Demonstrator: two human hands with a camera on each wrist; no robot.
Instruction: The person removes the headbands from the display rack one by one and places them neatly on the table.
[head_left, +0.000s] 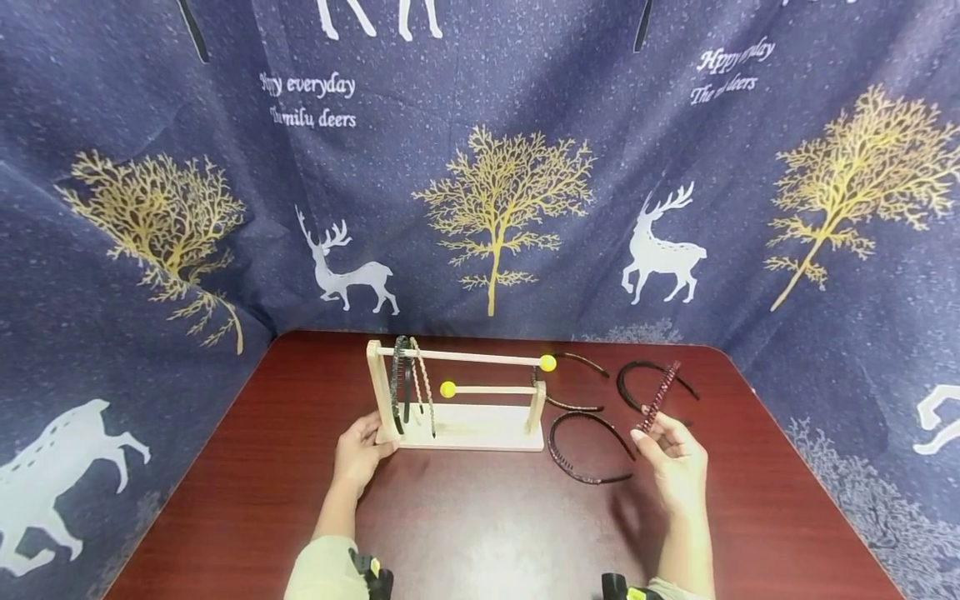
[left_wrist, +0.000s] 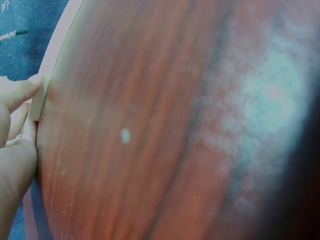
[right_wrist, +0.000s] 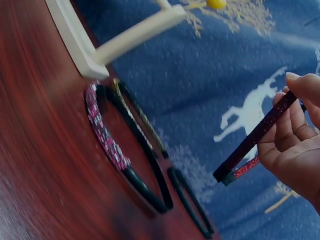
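Note:
My left hand holds the left end of the base of a pale wooden rack, thumb along the front edge; the left wrist view shows the thumb and fingers around the base's corner. Two horizontal bars with yellow ball ends run across the rack. From the upper bar, near its left post, hang a black headband and a pink braided headband. Off to the rack's right, my right hand pinches a dark red glittery headband near one end, raised above the table.
Right of the rack lie several headbands: a pink-flecked dark one at the front, a black one farther back, and a thin one partly behind the rack. A blue patterned cloth hangs around the red-brown table.

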